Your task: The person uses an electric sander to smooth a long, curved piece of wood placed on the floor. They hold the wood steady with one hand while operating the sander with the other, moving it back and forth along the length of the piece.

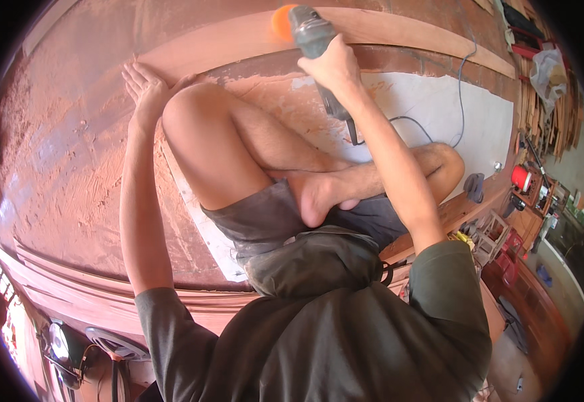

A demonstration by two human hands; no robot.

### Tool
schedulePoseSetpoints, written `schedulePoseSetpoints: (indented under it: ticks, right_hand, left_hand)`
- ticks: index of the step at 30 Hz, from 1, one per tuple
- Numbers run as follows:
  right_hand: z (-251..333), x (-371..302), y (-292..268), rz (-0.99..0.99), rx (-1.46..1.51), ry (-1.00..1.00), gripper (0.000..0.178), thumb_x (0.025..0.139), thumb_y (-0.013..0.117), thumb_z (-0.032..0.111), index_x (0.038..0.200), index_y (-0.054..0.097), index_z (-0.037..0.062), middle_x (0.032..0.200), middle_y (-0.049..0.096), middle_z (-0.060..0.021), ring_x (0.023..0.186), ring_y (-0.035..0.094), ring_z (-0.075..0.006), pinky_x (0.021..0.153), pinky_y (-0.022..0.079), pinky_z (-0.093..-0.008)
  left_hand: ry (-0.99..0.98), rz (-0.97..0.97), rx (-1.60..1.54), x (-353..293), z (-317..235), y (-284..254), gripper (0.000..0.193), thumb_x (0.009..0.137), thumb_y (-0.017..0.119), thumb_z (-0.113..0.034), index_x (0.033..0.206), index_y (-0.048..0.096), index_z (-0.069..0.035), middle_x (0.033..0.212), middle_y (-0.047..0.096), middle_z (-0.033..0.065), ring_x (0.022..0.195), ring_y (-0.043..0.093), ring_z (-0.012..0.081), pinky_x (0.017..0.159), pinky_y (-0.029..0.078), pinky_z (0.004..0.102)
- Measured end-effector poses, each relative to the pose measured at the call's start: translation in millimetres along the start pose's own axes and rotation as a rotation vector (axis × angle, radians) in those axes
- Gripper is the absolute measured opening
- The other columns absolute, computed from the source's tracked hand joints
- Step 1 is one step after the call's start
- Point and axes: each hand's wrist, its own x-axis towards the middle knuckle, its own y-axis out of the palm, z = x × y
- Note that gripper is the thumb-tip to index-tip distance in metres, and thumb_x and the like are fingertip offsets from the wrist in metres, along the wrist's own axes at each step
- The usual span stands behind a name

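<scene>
Plank (218,45) lies far side, long axis left-right, right hand (335,67) wrapped round the power tool (313,39), orange disc (282,23) at its middle, left hand (147,88) flattened, fingers spread, nearer of the 2 to its left end.

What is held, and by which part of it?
The right hand holds a corded angle grinder around its body. The left hand lies at the end of a plank; gripping cannot be told.
</scene>
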Motion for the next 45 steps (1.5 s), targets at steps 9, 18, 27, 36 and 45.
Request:
schedulePoseSetpoints:
  ticks: [9, 18, 27, 36, 45]
  right_hand:
    - [0, -6, 20, 0.043, 0.019, -0.078, 0.079, 0.071, 0.080, 0.027, 0.129, 0.047, -0.0169, 0.108, 0.070, -0.0338, 0.101, 0.072, -0.0445, 0.090, 0.059, -0.0460]
    - [16, 4, 22, 0.036, 0.047, -0.080, 0.077, 0.070, 0.081, 0.032, 0.123, 0.052, -0.0158, 0.106, 0.070, -0.0341, 0.103, 0.071, -0.0451, 0.091, 0.058, -0.0480]
    - [32, 22, 23, 0.050, 0.063, -0.037, 0.068, 0.071, 0.080, 0.028, 0.119, 0.054, -0.0127, 0.103, 0.072, -0.0309, 0.097, 0.073, -0.0412, 0.086, 0.059, -0.0445]
    - [41, 34, 26, 0.084, 0.082, -0.094, 0.069, 0.074, 0.081, 0.026, 0.122, 0.051, -0.0137, 0.106, 0.070, -0.0330, 0.100, 0.073, -0.0413, 0.086, 0.059, -0.0459]
    - [22, 11, -10, 0.105, -0.028, -0.060, 0.073, 0.072, 0.081, 0.028, 0.127, 0.052, -0.0112, 0.103, 0.073, -0.0291, 0.097, 0.074, -0.0400, 0.088, 0.060, -0.0441]
  left_hand:
    - [0.037, -0.031, 0.023, 2, 1, 4, 0.150, 0.077, 0.055, -0.090, 0.147, -0.005, 0.028, 0.155, -0.007, 0.0527, 0.149, -0.011, 0.0629, 0.123, 0.006, 0.0641]
    - [-0.015, 0.010, -0.044, 0, -10, -6, 0.147, 0.080, 0.060, -0.085, 0.149, -0.007, 0.026, 0.158, -0.008, 0.0490, 0.151, -0.015, 0.0570, 0.123, -0.002, 0.0630]
    - [-0.013, 0.027, -0.012, -1, -9, -7, 0.149, 0.078, 0.063, -0.084, 0.147, -0.006, 0.028, 0.157, -0.009, 0.0499, 0.151, -0.015, 0.0577, 0.123, 0.002, 0.0651]
    - [-0.010, 0.005, -0.050, 0, -7, -2, 0.154, 0.073, 0.067, -0.085, 0.149, -0.009, 0.025, 0.158, -0.012, 0.0482, 0.151, -0.015, 0.0581, 0.123, 0.001, 0.0638]
    - [0.008, -0.049, -0.005, -2, 7, 7, 0.155, 0.072, 0.066, -0.087, 0.150, -0.009, 0.024, 0.158, -0.011, 0.0478, 0.151, -0.014, 0.0584, 0.123, 0.003, 0.0643]
